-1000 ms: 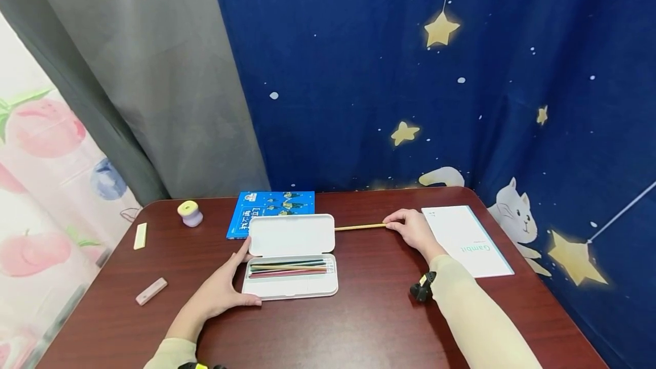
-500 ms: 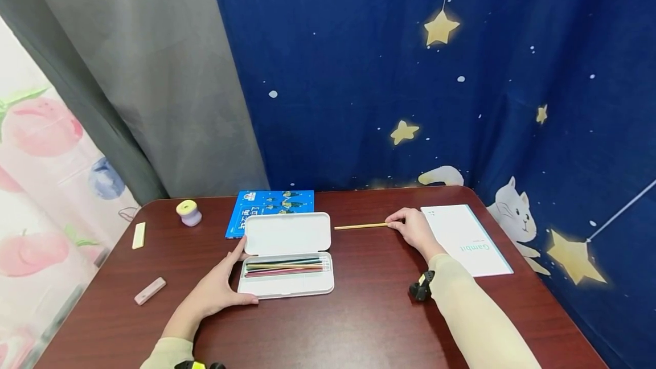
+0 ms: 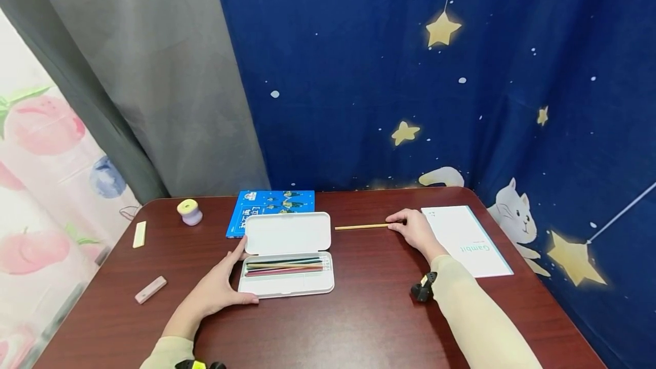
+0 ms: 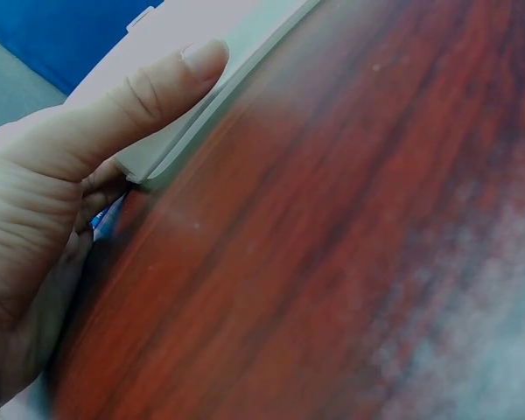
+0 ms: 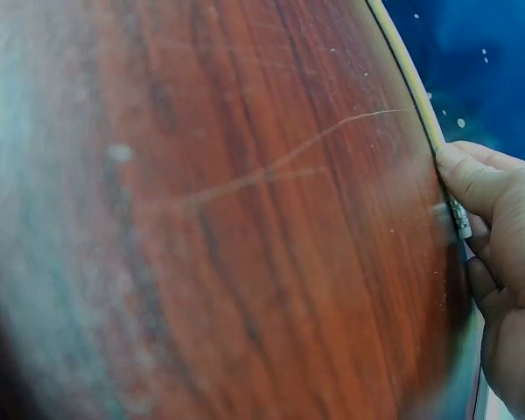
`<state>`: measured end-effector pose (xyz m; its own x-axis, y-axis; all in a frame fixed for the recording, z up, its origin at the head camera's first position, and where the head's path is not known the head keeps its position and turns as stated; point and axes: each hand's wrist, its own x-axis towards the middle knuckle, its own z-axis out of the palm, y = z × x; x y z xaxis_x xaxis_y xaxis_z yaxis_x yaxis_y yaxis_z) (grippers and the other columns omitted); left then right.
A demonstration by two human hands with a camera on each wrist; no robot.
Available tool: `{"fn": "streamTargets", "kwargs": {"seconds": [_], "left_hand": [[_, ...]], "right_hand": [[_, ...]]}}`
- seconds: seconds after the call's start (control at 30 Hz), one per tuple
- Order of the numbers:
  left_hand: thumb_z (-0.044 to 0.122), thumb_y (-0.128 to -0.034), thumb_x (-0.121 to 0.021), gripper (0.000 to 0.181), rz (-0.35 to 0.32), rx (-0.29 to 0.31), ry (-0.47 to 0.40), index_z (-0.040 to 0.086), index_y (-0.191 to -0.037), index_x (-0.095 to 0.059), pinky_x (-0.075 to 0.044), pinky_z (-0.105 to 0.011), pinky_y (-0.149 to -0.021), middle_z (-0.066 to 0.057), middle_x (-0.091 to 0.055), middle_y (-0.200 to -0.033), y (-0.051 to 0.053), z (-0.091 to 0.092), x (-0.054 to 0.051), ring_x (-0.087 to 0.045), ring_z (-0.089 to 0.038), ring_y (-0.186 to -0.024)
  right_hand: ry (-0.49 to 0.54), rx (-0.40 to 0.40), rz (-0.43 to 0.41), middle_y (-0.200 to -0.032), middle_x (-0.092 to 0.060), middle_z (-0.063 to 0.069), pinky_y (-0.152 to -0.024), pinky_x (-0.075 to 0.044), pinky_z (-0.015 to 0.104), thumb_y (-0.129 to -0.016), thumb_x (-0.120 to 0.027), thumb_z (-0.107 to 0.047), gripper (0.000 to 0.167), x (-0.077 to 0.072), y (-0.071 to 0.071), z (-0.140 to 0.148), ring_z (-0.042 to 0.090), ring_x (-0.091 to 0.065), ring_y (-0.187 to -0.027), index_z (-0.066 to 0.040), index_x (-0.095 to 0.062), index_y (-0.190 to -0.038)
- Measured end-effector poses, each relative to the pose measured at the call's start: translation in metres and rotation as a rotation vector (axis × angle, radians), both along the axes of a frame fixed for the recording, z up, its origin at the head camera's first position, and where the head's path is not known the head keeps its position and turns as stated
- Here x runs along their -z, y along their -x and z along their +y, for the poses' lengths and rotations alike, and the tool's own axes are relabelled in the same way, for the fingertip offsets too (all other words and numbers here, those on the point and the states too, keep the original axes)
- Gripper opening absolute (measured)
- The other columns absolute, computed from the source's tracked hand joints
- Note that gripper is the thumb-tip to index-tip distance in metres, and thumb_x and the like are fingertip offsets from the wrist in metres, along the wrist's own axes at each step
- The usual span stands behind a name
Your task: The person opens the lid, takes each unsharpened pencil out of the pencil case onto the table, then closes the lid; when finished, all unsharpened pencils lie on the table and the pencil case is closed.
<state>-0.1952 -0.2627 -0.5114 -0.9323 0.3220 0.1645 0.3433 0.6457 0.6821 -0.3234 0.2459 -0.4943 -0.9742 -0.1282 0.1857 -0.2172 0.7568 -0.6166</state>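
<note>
A white pencil case (image 3: 288, 234) lies with its lid back on the table. Several coloured pencils (image 3: 284, 267) rest in its base. My left hand (image 3: 217, 286) grips the case's left end, thumb at the front corner and fingers at the back. From the left wrist, the thumb is seen along the edge of the case (image 4: 245, 35). To the right of the lid, a yellow pencil (image 3: 361, 226) lies crosswise, apart from the case. My right hand (image 3: 414, 231) pinches its right end. The right wrist view shows the pencil's (image 5: 411, 66) metal-and-eraser end under the fingers.
A blue book (image 3: 277, 203) lies behind the case, partly covered by the lid. At right is a white Gambit booklet (image 3: 468, 244). On the left are a yellow-and-lilac round container (image 3: 190, 213), a pale yellow bar (image 3: 139, 234) and a pink bar (image 3: 151, 290).
The pencil case has shifted slightly left with my left hand, and a gap now shows between its lid and the yellow pencil. My right hand has barely moved, still pinching the pencil.
</note>
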Motion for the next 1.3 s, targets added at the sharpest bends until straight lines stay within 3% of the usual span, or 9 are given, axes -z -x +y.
{"fn": "streamTargets", "kwargs": {"seconds": [0.23,0.37,0.47,0.6,0.73,0.83,0.9,0.97,1.3], "left_hand": [[0.048,-0.0695,-0.096,0.135,-0.010,0.004,-0.011,0.023,-0.170,-0.010,-0.026,-0.070,-0.118,-0.006,-0.057,-0.144,0.001,0.001,0.001,-0.041,-0.039,-0.145],[0.047,-0.0688,-0.097,0.135,-0.016,0.005,-0.022,0.025,-0.170,-0.010,-0.014,-0.032,-0.127,-0.005,-0.057,-0.144,0.002,0.000,0.002,-0.038,-0.037,-0.148],[0.048,-0.0691,-0.097,0.135,-0.014,0.014,-0.026,0.026,-0.170,-0.010,-0.003,-0.006,-0.112,-0.004,-0.057,-0.144,0.002,0.000,0.002,-0.038,-0.037,-0.148],[0.046,-0.0698,-0.097,0.134,-0.001,0.020,-0.037,0.024,-0.170,-0.011,-0.002,-0.001,-0.107,-0.006,-0.057,-0.144,0.002,-0.001,0.002,-0.039,-0.038,-0.147],[0.045,-0.0697,-0.097,0.134,-0.003,0.014,-0.035,0.024,-0.170,-0.011,-0.006,-0.010,-0.116,-0.005,-0.057,-0.143,0.001,-0.001,0.002,-0.036,-0.038,-0.149],[0.045,-0.0696,-0.097,0.135,-0.012,0.016,-0.032,0.023,-0.170,-0.010,-0.014,-0.038,-0.127,-0.005,-0.057,-0.144,0.001,-0.001,0.002,-0.033,-0.040,-0.151],[0.045,-0.0698,-0.097,0.135,-0.015,0.016,-0.034,0.022,-0.170,-0.010,-0.018,-0.061,-0.124,-0.006,-0.057,-0.144,0.001,-0.001,0.002,-0.031,-0.042,-0.151],[0.044,-0.0695,-0.097,0.135,-0.018,0.017,-0.040,0.022,-0.170,-0.010,-0.019,-0.073,-0.118,-0.008,-0.057,-0.143,0.001,0.000,0.002,-0.030,-0.044,-0.152],[0.045,-0.0704,-0.097,0.135,-0.009,0.013,-0.026,0.021,-0.170,-0.010,-0.024,-0.075,-0.115,-0.008,-0.057,-0.143,0.001,-0.001,0.002,-0.032,-0.044,-0.150]], "right_hand": [[0.150,0.004,0.064,-0.129,-0.073,0.008,-0.105,-0.052,0.050,-0.093,-0.082,-0.022,0.043,-0.009,-0.011,-0.007,0.029,-0.066,-0.125,-0.013,-0.073,-0.134],[0.217,-0.024,0.105,-0.123,-0.076,0.002,-0.098,-0.057,0.045,-0.091,-0.083,-0.026,0.041,-0.017,-0.022,-0.026,0.021,-0.071,-0.118,-0.015,-0.076,-0.130],[0.240,-0.067,0.134,-0.114,-0.078,-0.003,-0.090,-0.061,0.040,-0.088,-0.086,-0.025,0.035,-0.023,-0.033,-0.046,0.015,-0.075,-0.107,-0.016,-0.080,-0.122],[0.222,-0.156,0.144,-0.109,-0.079,-0.008,-0.083,-0.061,0.035,-0.086,-0.088,-0.023,0.032,-0.025,-0.048,-0.077,0.009,-0.075,-0.097,-0.017,-0.082,-0.117],[0.204,-0.250,0.096,-0.112,-0.078,-0.008,-0.083,-0.061,0.030,-0.088,-0.087,-0.022,0.032,-0.024,-0.061,-0.105,0.006,-0.074,-0.099,-0.018,-0.082,-0.119],[0.205,-0.289,0.056,-0.112,-0.078,-0.008,-0.085,-0.061,0.028,-0.089,-0.085,-0.023,0.030,-0.023,-0.069,-0.120,0.006,-0.074,-0.101,-0.019,-0.082,-0.119],[0.198,-0.303,0.041,-0.110,-0.079,-0.008,-0.086,-0.061,0.028,-0.090,-0.085,-0.024,0.028,-0.023,-0.074,-0.128,0.006,-0.073,-0.102,-0.021,-0.082,-0.118],[0.184,-0.312,0.026,-0.109,-0.079,-0.010,-0.086,-0.060,0.028,-0.091,-0.084,-0.027,0.027,-0.022,-0.078,-0.134,0.006,-0.073,-0.103,-0.023,-0.082,-0.117],[0.039,-0.377,0.016,-0.106,-0.078,-0.013,-0.084,-0.058,0.024,-0.091,-0.083,-0.032,0.025,-0.014,-0.085,-0.156,0.001,-0.071,-0.098,-0.025,-0.083,-0.115]]}}
